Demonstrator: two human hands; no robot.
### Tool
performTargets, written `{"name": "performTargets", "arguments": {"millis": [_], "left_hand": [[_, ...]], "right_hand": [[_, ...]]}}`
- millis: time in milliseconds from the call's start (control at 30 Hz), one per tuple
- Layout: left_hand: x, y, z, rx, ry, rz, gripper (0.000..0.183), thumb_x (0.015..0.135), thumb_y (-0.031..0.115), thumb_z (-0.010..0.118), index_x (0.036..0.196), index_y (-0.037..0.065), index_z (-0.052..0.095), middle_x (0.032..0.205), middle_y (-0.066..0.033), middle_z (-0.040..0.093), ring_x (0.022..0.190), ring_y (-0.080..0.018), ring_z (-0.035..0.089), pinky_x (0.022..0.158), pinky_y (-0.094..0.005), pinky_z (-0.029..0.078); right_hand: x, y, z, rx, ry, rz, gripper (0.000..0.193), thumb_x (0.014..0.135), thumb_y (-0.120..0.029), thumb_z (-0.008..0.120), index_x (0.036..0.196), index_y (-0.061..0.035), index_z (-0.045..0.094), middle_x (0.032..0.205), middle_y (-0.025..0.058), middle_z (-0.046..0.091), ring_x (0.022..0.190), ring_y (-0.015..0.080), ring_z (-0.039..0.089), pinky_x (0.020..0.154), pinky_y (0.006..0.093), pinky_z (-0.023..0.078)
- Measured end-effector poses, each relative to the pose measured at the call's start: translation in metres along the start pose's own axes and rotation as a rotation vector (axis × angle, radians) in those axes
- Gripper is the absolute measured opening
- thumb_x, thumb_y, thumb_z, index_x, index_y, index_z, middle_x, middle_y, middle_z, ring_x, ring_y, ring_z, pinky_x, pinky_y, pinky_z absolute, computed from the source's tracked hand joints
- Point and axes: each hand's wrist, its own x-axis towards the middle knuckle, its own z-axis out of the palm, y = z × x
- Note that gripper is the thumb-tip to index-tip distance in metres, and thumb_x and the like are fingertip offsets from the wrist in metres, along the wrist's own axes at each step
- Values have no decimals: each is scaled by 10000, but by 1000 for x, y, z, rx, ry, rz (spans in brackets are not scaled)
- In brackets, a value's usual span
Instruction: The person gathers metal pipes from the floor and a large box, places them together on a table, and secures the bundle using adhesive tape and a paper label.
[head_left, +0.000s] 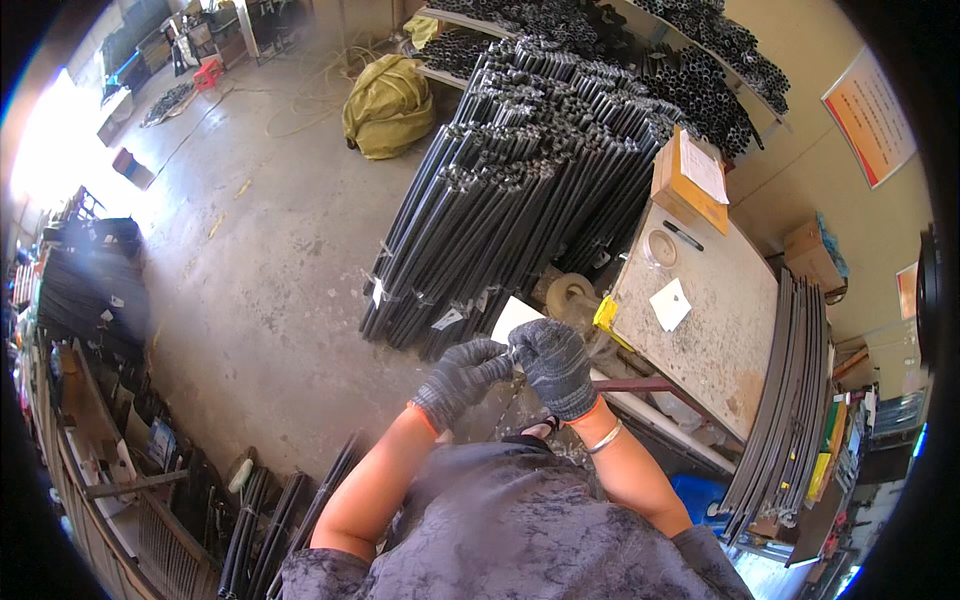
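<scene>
Both my hands wear grey knit gloves with orange cuffs and meet in front of my body. A white card (513, 318) sticks up from between them, pinched by my right hand (555, 366) with its fingers curled over the lower edge. Fingertips pressed together, my left hand (462, 381) touches the right one just below the card. Whatever is between the left fingers is too small and too hidden to make out. Beyond the hands stand upright bundles of dark metal tubes (520, 190), with small white tags on some of them.
To my right is a worn table (725, 300) with a white card (670, 305), a tape roll (660, 248), a black marker (683, 235) and a cardboard box (690, 180). Long dark strips (785, 390) lean along its right side. A yellow-green sack (390, 105) sits on the floor.
</scene>
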Motion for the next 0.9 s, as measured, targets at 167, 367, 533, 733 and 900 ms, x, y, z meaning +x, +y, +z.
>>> {"name": "performTargets", "arguments": {"millis": [167,367,533,733,900], "left_hand": [[-4,10,1,-384,-48,-111,126,880,207,626,874,82,641,646,70,498,540,-25,428,477,-180,332],[5,-3,11,40,79,500,114,885,144,601,928,40,616,691,5,571,603,-91,509,535,-247,418],[3,-8,16,439,297,597,72,861,74,583,916,34,606,798,-158,621,725,-275,598,648,-361,473],[3,-3,18,721,458,559,66,840,40,588,899,11,598,843,-159,636,781,-271,624,687,-324,487],[23,-11,-41,772,627,564,127,828,74,557,942,22,575,882,-90,619,752,-270,584,753,-339,489]], "right_hand": [[6,-7,-15,-175,57,-275,220,749,-89,615,967,-74,590,924,112,575,896,310,555,818,425,451],[2,-29,-19,-125,199,-252,275,646,-34,685,910,-74,616,921,102,580,907,307,561,794,406,461],[3,-27,-16,-191,212,-282,248,646,-33,690,876,-68,603,920,105,576,908,305,558,799,410,452],[-7,-33,-12,-118,103,-117,281,670,-67,664,940,-61,588,959,124,583,931,319,554,834,426,445],[-24,-33,-16,18,125,83,298,708,-45,657,982,-18,543,899,129,569,800,267,570,728,347,471]]}}
